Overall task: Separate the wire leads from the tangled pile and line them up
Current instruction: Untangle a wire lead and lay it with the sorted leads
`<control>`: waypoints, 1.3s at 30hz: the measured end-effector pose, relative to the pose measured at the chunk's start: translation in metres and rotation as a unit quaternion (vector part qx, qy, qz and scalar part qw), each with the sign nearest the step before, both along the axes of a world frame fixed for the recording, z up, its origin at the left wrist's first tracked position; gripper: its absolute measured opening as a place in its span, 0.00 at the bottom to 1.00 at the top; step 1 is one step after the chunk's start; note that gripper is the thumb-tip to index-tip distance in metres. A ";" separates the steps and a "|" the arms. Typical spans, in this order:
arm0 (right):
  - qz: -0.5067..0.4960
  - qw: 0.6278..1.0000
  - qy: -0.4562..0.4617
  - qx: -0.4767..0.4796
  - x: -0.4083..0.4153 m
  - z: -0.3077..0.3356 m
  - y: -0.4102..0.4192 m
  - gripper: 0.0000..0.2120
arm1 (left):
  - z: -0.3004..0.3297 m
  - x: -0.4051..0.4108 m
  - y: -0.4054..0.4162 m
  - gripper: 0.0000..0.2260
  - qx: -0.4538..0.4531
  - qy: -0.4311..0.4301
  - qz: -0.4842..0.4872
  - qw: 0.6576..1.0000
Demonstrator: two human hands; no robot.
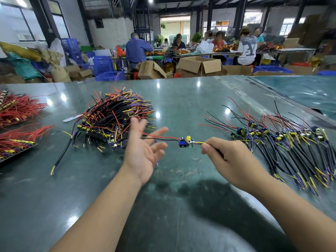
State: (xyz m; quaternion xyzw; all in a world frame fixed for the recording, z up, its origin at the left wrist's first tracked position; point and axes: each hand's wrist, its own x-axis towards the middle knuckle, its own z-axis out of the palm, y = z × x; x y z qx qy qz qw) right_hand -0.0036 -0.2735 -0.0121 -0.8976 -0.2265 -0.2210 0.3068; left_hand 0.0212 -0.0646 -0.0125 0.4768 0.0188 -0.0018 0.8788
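On the table (181, 99), the tangled pile (116, 120) lay just beyond and left of the left hand (143, 151). The lined-up leads (283, 142) lay right of the right hand (231, 159). One lead (185, 141) hung between the hands. More bundles (16, 122) lay far left.

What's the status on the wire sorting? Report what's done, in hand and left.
Done: a row of leads lies lined up on the table, right side. In hand: the right hand pinches one lead by its black cable, held above the table; the left hand is open at its red and black wires. Left: the tangled pile is still large.
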 end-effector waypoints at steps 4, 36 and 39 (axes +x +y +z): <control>0.011 1.000 -0.014 0.005 -0.001 0.000 0.002 0.11 | -0.005 -0.012 -0.021 0.28 0.117 0.005 -0.188 0.975; -0.091 0.990 -0.020 -0.108 0.012 -0.010 -0.004 0.04 | -0.002 0.003 -0.005 0.10 0.036 -0.003 -0.042 0.998; -0.075 0.994 -0.002 -0.083 0.012 -0.012 -0.003 0.08 | -0.001 0.003 -0.003 0.10 0.032 -0.001 -0.033 0.999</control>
